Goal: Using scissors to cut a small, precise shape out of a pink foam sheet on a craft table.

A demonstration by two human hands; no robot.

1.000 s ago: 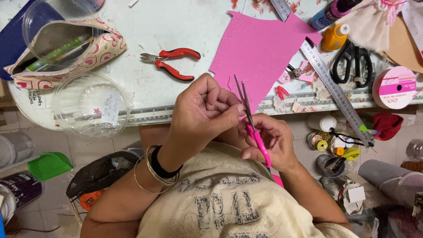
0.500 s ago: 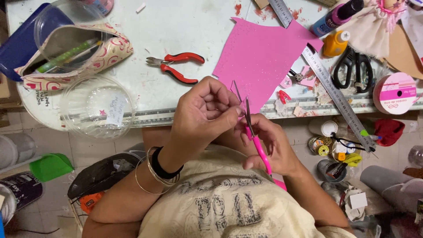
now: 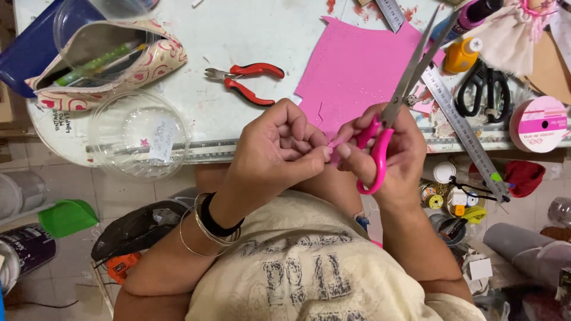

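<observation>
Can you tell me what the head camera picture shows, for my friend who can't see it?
A person's right hand grips pink-handled scissors, blades open and pointing up, while the left hand pinches a tiny pink piece beside them. Behind the hands lie a pink foam sheet, red-handled pliers and a clear plastic bowl.

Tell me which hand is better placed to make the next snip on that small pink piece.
Right, probably. The right hand grips the pink-handled scissors, while the left hand pinches the small pink piece.
</observation>
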